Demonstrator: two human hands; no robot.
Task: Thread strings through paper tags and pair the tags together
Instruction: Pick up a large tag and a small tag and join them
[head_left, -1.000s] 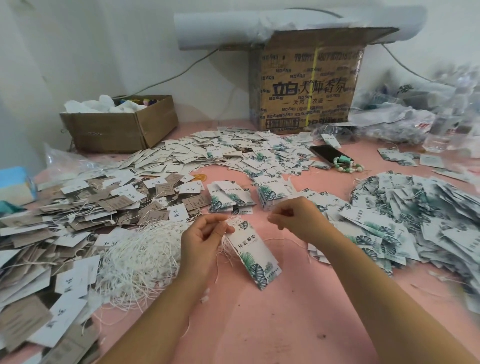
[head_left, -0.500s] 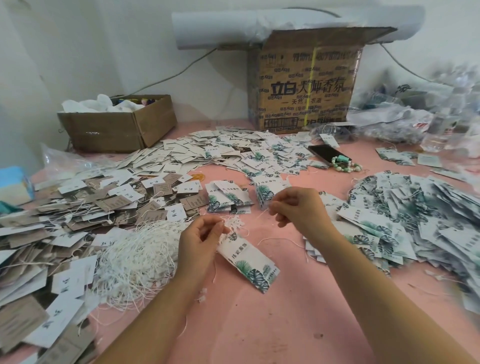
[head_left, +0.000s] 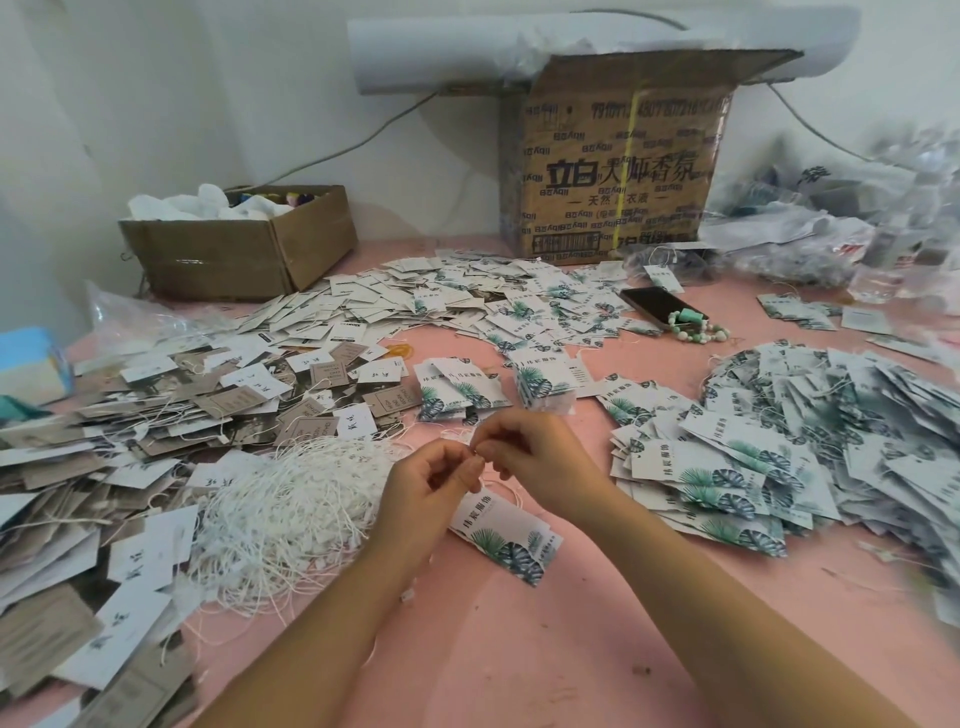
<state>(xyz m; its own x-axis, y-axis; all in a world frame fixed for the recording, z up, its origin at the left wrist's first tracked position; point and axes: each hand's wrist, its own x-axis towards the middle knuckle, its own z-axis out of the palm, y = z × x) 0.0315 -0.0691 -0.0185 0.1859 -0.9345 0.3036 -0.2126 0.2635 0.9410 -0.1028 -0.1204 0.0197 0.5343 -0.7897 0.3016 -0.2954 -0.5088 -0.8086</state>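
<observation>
left hand (head_left: 431, 486) pinching tag (head_left: 506, 538), right hand (head_left: 540, 462) string (head_left: 514, 493)

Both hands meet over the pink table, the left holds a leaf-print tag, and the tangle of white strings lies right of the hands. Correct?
One slip: in the head view the tangle of white strings lies left of the hands, beside the left hand. The right hand, leaf-print tag and pink table are as stated.

Mostly paper and card showing here.
Leaf-print tag (head_left: 506, 535) looking matt card; strings (head_left: 291, 499) looking white, fibrous; tabletop (head_left: 519, 649) showing pink, matt, scuffed; box (head_left: 618, 171) showing printed cardboard.
</observation>
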